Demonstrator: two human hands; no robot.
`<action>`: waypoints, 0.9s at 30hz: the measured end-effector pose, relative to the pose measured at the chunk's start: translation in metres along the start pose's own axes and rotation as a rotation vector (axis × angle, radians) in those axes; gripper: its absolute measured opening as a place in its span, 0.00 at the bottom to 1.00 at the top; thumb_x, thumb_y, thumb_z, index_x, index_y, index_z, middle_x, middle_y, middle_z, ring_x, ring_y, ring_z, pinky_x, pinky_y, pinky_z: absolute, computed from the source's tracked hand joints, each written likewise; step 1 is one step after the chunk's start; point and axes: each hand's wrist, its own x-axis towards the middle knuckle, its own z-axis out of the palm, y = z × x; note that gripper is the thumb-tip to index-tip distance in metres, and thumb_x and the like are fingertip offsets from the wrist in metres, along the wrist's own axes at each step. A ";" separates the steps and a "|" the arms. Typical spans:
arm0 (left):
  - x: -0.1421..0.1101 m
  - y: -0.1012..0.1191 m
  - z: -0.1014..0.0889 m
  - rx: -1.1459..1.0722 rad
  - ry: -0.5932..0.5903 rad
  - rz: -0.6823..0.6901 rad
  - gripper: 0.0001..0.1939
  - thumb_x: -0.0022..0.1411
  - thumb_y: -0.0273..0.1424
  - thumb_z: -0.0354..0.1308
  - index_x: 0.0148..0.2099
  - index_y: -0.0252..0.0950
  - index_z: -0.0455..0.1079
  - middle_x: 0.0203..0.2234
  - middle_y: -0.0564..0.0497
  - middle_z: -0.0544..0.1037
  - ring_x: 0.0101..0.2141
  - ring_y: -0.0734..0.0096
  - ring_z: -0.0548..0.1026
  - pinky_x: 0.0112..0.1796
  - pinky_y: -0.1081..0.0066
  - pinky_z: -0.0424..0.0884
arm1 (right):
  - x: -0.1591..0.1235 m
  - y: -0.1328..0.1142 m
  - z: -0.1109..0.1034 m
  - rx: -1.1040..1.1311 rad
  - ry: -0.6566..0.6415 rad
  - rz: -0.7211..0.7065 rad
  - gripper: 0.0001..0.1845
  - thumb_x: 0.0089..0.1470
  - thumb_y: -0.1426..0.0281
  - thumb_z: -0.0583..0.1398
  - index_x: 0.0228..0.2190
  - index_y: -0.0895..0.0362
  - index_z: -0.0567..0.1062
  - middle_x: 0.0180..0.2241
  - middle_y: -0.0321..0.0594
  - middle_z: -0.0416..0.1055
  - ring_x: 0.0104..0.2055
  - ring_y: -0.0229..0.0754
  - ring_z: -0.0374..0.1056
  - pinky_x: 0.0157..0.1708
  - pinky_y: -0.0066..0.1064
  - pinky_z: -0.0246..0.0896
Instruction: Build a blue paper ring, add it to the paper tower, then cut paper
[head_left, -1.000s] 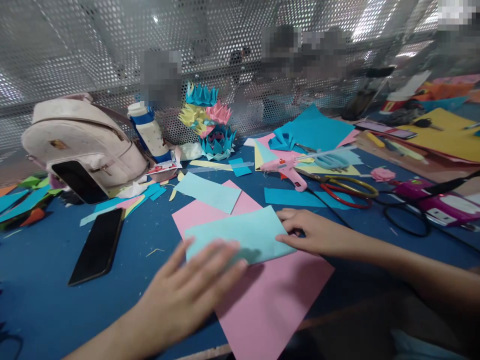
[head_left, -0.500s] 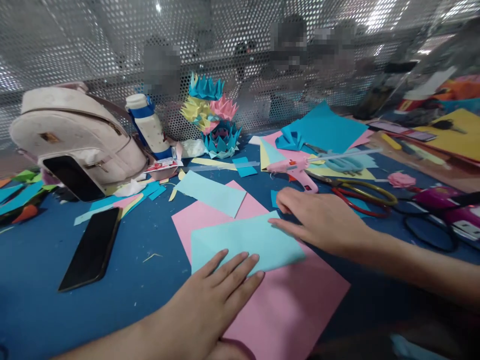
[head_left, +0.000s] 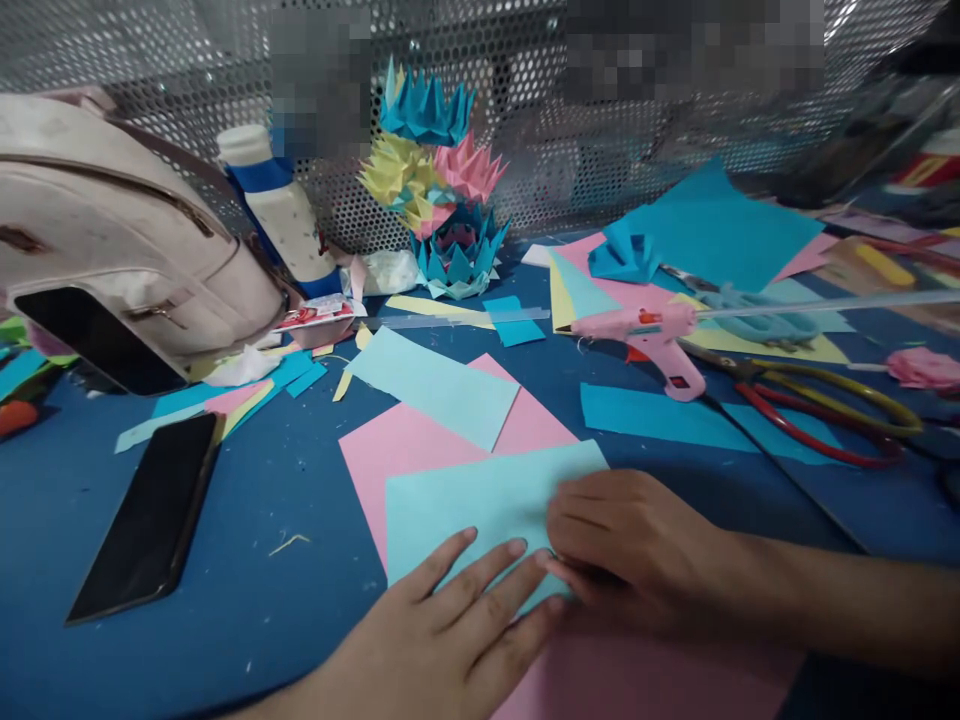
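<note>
A light blue paper (head_left: 480,500), folded, lies on a pink sheet (head_left: 420,445) on the blue table. My left hand (head_left: 457,630) lies flat on the paper's near edge with fingers stretched out. My right hand (head_left: 626,545) rests on the paper's right end, fingers curled and pressing down beside the left fingertips. I cannot make out anything held inside it. A second light blue piece (head_left: 435,385) lies just beyond on the pink sheet.
A black phone (head_left: 146,520) lies at the left, a white bag (head_left: 112,230) and a bottle (head_left: 281,215) behind it. Paper flowers (head_left: 439,190) stand at the mesh wall. A pink glue gun (head_left: 645,330), scissors (head_left: 817,410) and loose paper sheets lie to the right.
My right hand has slid back along the light blue paper toward me and now meets my left fingertips. The camera has moved closer and lower.
</note>
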 end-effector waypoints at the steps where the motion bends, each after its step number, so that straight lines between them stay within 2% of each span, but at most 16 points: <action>1: 0.001 0.000 0.001 0.004 0.021 -0.003 0.24 0.75 0.38 0.42 0.68 0.34 0.58 0.66 0.45 0.61 0.66 0.55 0.55 0.67 0.51 0.37 | 0.001 0.000 0.000 0.013 -0.005 0.002 0.13 0.63 0.72 0.54 0.25 0.56 0.65 0.21 0.32 0.63 0.25 0.37 0.54 0.27 0.34 0.43; 6: 0.004 -0.001 0.003 0.010 0.081 -0.018 0.20 0.75 0.34 0.43 0.63 0.38 0.66 0.62 0.49 0.68 0.65 0.59 0.60 0.67 0.54 0.41 | 0.001 0.002 0.002 0.028 -0.013 -0.006 0.13 0.63 0.73 0.53 0.25 0.56 0.65 0.22 0.33 0.65 0.25 0.37 0.54 0.27 0.35 0.44; 14: 0.004 -0.003 0.007 -0.002 0.097 -0.018 0.20 0.75 0.33 0.45 0.65 0.38 0.63 0.62 0.48 0.67 0.65 0.60 0.58 0.67 0.55 0.43 | 0.000 0.005 0.002 0.067 -0.063 0.002 0.11 0.62 0.71 0.53 0.26 0.55 0.65 0.23 0.33 0.66 0.25 0.38 0.54 0.27 0.35 0.41; 19: 0.005 -0.005 0.005 0.010 0.079 -0.007 0.21 0.76 0.34 0.42 0.66 0.40 0.63 0.63 0.50 0.67 0.65 0.61 0.58 0.67 0.55 0.41 | 0.000 0.006 0.001 0.093 -0.086 0.004 0.11 0.63 0.71 0.53 0.27 0.55 0.65 0.24 0.33 0.66 0.26 0.38 0.55 0.27 0.35 0.41; 27: 0.005 -0.006 0.008 0.010 0.105 -0.022 0.21 0.76 0.34 0.42 0.65 0.40 0.63 0.63 0.51 0.68 0.66 0.61 0.56 0.67 0.55 0.42 | 0.000 0.007 0.002 0.078 -0.071 0.014 0.12 0.63 0.71 0.53 0.26 0.55 0.64 0.23 0.34 0.65 0.26 0.38 0.54 0.27 0.35 0.41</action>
